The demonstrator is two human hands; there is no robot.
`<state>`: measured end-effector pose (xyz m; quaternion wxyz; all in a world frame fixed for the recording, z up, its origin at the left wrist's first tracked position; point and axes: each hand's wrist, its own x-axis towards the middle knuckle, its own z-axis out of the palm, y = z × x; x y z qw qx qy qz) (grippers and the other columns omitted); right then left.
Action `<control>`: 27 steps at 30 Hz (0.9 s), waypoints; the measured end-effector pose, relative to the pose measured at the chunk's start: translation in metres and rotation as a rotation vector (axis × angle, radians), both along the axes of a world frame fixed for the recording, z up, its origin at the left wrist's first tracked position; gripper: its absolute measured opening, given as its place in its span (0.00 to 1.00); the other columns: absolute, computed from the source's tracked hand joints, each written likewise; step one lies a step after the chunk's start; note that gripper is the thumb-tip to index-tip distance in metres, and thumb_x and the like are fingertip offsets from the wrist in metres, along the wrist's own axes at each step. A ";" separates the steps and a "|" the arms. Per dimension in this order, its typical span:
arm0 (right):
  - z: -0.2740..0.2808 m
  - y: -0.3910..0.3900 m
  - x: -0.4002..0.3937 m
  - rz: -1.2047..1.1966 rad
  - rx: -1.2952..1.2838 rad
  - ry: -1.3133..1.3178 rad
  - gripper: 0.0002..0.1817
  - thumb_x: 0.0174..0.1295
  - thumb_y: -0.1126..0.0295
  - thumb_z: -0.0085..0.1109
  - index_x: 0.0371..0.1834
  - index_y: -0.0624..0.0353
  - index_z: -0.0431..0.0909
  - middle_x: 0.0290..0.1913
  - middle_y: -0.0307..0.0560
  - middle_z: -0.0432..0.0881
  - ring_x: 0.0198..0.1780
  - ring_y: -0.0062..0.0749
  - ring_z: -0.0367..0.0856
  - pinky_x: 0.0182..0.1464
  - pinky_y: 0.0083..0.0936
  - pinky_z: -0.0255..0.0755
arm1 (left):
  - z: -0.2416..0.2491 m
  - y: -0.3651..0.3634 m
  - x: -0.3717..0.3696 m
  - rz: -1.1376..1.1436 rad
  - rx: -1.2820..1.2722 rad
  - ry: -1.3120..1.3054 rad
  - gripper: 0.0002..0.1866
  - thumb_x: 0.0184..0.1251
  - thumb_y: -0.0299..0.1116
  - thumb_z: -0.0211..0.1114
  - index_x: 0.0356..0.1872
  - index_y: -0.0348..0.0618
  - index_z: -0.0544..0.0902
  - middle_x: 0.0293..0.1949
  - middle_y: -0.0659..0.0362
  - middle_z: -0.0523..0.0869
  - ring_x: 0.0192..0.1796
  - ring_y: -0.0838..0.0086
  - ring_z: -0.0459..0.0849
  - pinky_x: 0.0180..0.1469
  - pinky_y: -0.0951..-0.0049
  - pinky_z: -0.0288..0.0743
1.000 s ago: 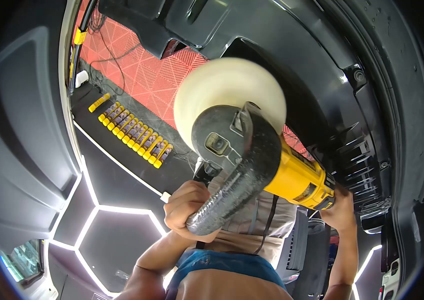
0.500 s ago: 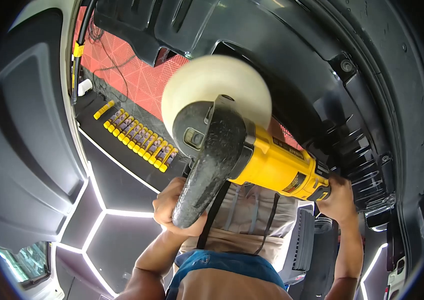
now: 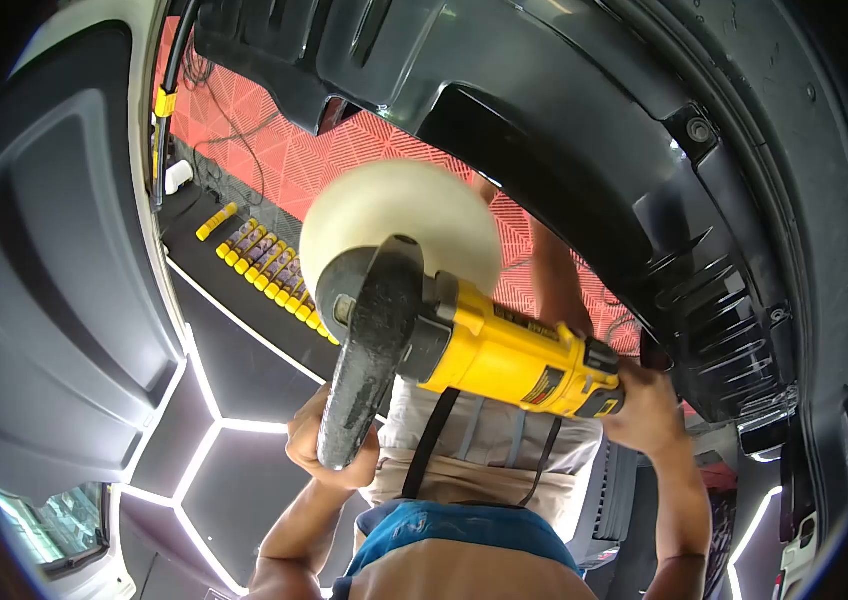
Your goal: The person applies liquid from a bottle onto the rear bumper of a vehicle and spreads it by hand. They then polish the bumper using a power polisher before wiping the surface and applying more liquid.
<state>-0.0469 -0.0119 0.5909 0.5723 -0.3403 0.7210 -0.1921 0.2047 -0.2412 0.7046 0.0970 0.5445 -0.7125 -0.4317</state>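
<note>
Both my hands hold a yellow and black rotary polisher [image 3: 519, 360] up in front of my torso. My left hand [image 3: 329, 445] is closed around the thick black handle at the head end. At the other end, my right hand [image 3: 649, 410] wraps the rear of the yellow body. A large round cream-white polishing pad [image 3: 414, 205] faces away from me, its surface smooth and slightly blurred. Beyond it curves a glossy black panel [image 3: 554, 130], apart from the pad in this view. Part of each hand's fingers is hidden behind the tool.
Red floor tiles [image 3: 294, 165] lie beyond the pad, with a dark cable [image 3: 254, 160] on them. A row of yellow-capped items [image 3: 269, 270] is at left. A grey panel [image 3: 54, 290] rises on the left; bright light strips [image 3: 199, 450] run below it.
The polisher has moved down and left in view, back from the black panel, both hands staying on it. More red floor shows between the pad and the panel.
</note>
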 end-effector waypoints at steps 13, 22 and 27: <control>0.030 0.064 0.123 -0.627 0.180 -0.107 0.13 0.46 0.77 0.70 0.38 0.65 0.85 0.32 0.59 0.88 0.36 0.49 0.91 0.37 0.34 0.81 | -0.031 -0.049 -0.066 -0.657 0.049 0.330 0.11 0.34 0.22 0.71 0.20 0.35 0.76 0.18 0.54 0.74 0.20 0.61 0.76 0.26 0.68 0.69; -0.007 -0.007 0.231 -0.751 0.264 -0.154 0.32 0.33 0.69 0.73 0.49 0.71 0.82 0.48 0.66 0.86 0.44 0.60 0.87 0.48 0.41 0.83 | -0.019 -0.121 -0.093 -1.073 -0.046 0.197 0.11 0.47 0.19 0.65 0.19 0.36 0.70 0.20 0.51 0.78 0.22 0.64 0.77 0.30 0.67 0.74; -0.005 -0.050 0.253 -0.914 0.110 -0.019 0.28 0.35 0.68 0.71 0.46 0.68 0.83 0.47 0.62 0.87 0.42 0.60 0.87 0.48 0.43 0.82 | -0.009 -0.138 -0.102 -1.197 -0.164 0.097 0.02 0.48 0.17 0.61 0.24 0.30 0.77 0.25 0.48 0.84 0.26 0.66 0.83 0.34 0.71 0.76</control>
